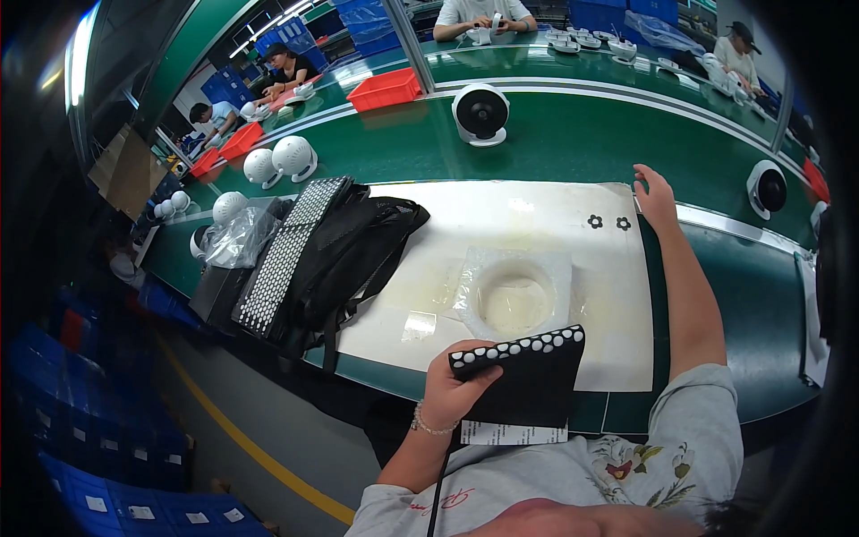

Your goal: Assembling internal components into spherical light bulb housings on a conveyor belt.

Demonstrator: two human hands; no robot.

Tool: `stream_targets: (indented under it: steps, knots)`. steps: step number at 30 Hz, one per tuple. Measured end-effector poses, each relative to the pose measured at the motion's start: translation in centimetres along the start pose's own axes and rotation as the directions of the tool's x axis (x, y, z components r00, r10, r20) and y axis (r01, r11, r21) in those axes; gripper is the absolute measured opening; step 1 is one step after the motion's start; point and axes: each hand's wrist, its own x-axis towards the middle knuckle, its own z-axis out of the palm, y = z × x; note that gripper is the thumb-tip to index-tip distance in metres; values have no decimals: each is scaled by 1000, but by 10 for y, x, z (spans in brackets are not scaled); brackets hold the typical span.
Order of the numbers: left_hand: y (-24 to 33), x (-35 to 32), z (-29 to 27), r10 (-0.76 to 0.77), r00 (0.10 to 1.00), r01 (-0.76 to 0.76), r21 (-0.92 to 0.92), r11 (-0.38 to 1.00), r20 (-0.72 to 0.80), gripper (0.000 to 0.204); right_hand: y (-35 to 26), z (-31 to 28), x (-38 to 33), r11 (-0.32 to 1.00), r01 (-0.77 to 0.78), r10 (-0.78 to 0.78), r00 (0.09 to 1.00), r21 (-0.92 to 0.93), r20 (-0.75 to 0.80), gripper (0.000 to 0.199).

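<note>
Two hands: left grips one black pouch, right empty.

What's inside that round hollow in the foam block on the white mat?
The hollow in the foam block looks empty, showing only its pale bottom. The left hand holds a black perforated panel over its near edge, hiding that part.

I noted a green bench carrying a white mat. On the mat lay a clear moulded tray, two small black flower-shaped parts and a black bag. White round fans stood on the bare green surface, with a red bin behind.
</note>
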Motion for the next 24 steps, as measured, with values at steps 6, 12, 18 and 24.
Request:
stream_targets:
  steps: [6,12,18,24]
  knots:
    - [-1,-1,-1,-7,1000,7,10,1000,-3,28,-1,0,0,1000,10,-10,1000,5,-14,30]
    - [2,0,1,6,1000,-6,8,1000,2,27,-1,-1,0,1000,6,-6,1000,-8,-7,30]
    - [3,1,3,8,1000,-8,19,1000,6,25,-11,-6,2,999,38,-38,999,-21,-14,26]
    - [5,1,3,7,1000,-5,89,996,-21,24,-74,16,18,974,125,-139,988,189,65,23]
